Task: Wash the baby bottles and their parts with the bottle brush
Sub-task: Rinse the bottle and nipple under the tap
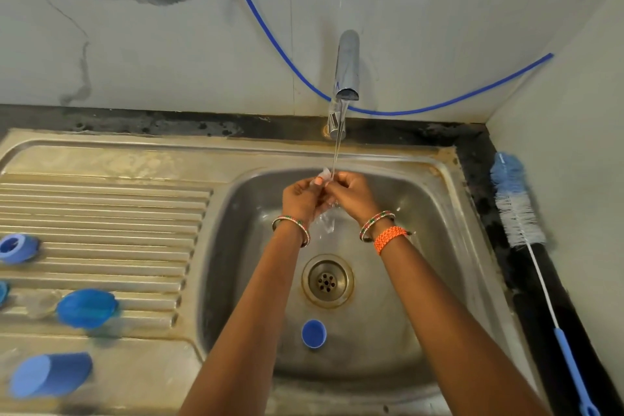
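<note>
Both hands meet under the running tap (347,67), over the steel sink (439,213). My left hand (300,197) and my right hand (351,194) pinch a small clear teat (325,176) between their fingertips in the water stream. A small blue cap (314,333) lies in the basin near the drain. On the draining board sit a blue ring (17,247), a blue dome lid (87,308) and a blue cup-shaped cap (50,375). The bottle brush (516,209), with blue and white bristles and a blue handle, lies on the dark ledge at the right.
A blue hose (439,108) hangs along the tiled wall behind the tap. The drain (327,280) sits mid-basin. A wall closes the right side beyond the ledge. Another blue part (2,292) shows at the left edge.
</note>
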`<state>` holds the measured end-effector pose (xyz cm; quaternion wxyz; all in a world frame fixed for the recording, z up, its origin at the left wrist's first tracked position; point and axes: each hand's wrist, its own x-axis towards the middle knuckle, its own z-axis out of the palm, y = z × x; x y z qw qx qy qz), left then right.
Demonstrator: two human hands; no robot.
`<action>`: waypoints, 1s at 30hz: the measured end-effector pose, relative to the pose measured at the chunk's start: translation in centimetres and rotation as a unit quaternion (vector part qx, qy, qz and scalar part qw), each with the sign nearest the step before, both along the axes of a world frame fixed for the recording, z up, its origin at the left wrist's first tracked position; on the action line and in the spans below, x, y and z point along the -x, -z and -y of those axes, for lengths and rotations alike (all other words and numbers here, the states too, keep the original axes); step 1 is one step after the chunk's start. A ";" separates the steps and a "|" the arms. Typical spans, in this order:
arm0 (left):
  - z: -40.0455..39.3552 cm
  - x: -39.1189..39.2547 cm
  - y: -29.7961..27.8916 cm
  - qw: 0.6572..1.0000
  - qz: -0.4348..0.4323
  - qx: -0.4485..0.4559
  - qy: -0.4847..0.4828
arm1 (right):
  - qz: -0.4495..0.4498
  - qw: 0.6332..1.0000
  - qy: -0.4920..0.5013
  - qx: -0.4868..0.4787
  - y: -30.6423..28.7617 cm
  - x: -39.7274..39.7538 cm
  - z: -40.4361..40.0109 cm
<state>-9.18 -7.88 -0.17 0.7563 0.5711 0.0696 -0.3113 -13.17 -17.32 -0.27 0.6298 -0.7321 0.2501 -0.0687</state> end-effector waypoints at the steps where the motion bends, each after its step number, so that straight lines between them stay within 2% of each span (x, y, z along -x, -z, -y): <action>1: 0.0 -0.1 0.1 1.000 0.003 -0.013 -0.011 | 0.003 1.000 0.011 -0.006 -0.1 -0.1 -0.1; 5: -0.5 -1.1 0.4 0.997 0.047 -0.045 -0.051 | -0.004 1.000 0.024 -0.003 -0.3 -0.4 -0.3; 9: -0.9 -1.3 0.3 0.986 0.144 -0.082 0.023 | -0.013 0.995 0.084 0.045 -0.2 -0.9 -0.5; 11: -0.8 -1.0 0.5 0.982 0.164 -0.089 0.029 | -0.014 0.993 0.089 0.071 -0.1 -1.3 -0.6; 13: -0.6 -0.8 0.6 0.983 0.161 -0.093 0.011 | -0.012 0.995 0.068 0.074 -0.2 -1.4 -0.6; 15: -0.5 -1.1 0.7 0.983 0.143 -0.104 -0.037 | -0.005 0.999 0.019 0.032 -0.4 -1.1 -0.6; 18: -0.6 -1.7 1.0 0.973 0.148 -0.162 -0.077 | -0.003 0.999 -0.028 -0.016 -0.2 -0.6 -0.7; 22: -0.1 -1.3 0.4 0.978 0.117 -0.167 0.045 | 0.009 0.995 0.052 0.084 0.1 -1.2 -0.6; 24: 0.3 -0.7 -0.1 0.976 0.129 -0.150 0.088 | -0.006 0.990 0.076 0.122 0.0 -1.3 -0.6; 27: 0.4 0.0 0.4 0.977 0.139 -0.136 0.088 | -0.028 0.997 0.059 0.047 -0.4 -0.9 -0.2; 30: -0.3 -0.6 0.5 0.989 0.070 -0.113 0.063 | -0.059 0.997 -0.036 -0.045 -0.7 0.0 0.1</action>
